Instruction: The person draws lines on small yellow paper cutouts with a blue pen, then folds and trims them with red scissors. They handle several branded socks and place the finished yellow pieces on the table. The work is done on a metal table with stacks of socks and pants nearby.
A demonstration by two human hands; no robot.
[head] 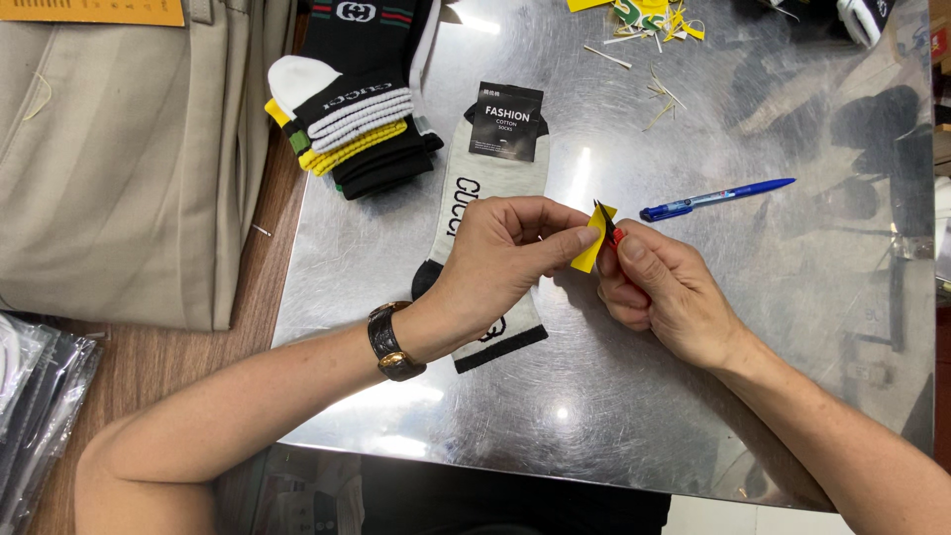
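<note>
My left hand (505, 253) pinches a small yellow tag (592, 244) between thumb and forefinger, above a grey sock (485, 178) with black toe, heel and a black card label. My right hand (654, 287) meets the tag from the right and grips a small red-tipped object (616, 236), mostly hidden by the fingers. A dark watch sits on my left wrist. The sock lies flat on the shiny metal table (693, 396), partly covered by my left hand.
A stack of folded socks (352, 119) in black, white and yellow lies at the back left. A blue pen (713, 198) rests right of the hands. Yellow paper scraps (649, 25) litter the far edge. A beige bag (129, 149) and plastic-wrapped packs (40, 396) sit on the left.
</note>
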